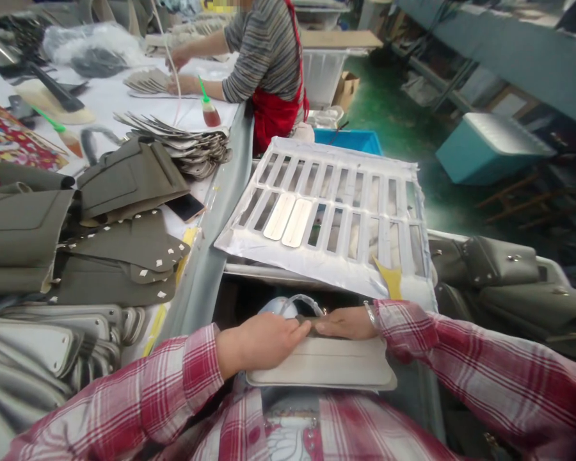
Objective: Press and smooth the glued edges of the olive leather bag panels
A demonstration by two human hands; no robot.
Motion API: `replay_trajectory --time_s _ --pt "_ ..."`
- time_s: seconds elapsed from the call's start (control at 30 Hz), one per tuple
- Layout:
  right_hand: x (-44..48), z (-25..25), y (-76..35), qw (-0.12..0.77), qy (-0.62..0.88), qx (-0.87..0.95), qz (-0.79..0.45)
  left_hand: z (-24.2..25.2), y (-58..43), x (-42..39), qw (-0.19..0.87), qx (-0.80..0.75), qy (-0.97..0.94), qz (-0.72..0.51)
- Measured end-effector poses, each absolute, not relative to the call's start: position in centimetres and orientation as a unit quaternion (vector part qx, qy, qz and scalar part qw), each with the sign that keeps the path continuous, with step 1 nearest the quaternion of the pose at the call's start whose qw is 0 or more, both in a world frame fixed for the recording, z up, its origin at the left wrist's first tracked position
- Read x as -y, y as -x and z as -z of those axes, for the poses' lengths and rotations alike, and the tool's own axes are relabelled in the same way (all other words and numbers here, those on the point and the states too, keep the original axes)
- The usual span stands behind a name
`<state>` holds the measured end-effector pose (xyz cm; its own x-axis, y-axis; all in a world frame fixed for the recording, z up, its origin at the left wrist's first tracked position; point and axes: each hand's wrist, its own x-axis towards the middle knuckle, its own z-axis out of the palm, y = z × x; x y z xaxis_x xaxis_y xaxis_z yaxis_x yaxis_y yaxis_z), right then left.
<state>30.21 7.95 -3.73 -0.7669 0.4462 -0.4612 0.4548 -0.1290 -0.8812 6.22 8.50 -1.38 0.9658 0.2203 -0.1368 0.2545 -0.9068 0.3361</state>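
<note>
Close to my body lies a pale panel [324,363] with rounded corners and a stitched line. At its upper edge is a grey-green strip [319,328], partly covered by my fingers. My left hand [264,339] presses on the strip from the left, fingers together, over the panel's upper left corner. My right hand [346,321] meets it from the right, its fingers closed on the strip. Beyond my hands a white slatted rack [317,264] carries two small cream pieces [295,221] and a yellow tag-like piece [391,279].
Grey-green leather pieces [125,179] and stacked pale panels [52,346] cover the left table. A glue bottle [210,112] stands near a person in a red apron [278,118]. Grey-green bags [502,259] lie at the right. A teal bin [480,153] stands on the floor.
</note>
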Motion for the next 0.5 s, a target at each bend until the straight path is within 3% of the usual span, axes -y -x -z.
replay_trajectory --time_s 0.1,0.33,0.5 --pt "-7.8 4.3 -29.3 -0.055 -0.342 -0.653 0.674 1.2 -5.7 -9.0 0.207 -0.12 -0.97 0.044" --pt "-7.8 5.6 -26.0 -0.096 -0.34 -0.667 0.656 0.8 -0.7 -9.4 0.3 -0.16 -0.94 -0.005" --pt "-8.9 4.7 -23.3 -0.043 -0.284 -0.735 0.614 1.1 1.1 -8.6 0.278 -0.183 -0.943 -0.021"
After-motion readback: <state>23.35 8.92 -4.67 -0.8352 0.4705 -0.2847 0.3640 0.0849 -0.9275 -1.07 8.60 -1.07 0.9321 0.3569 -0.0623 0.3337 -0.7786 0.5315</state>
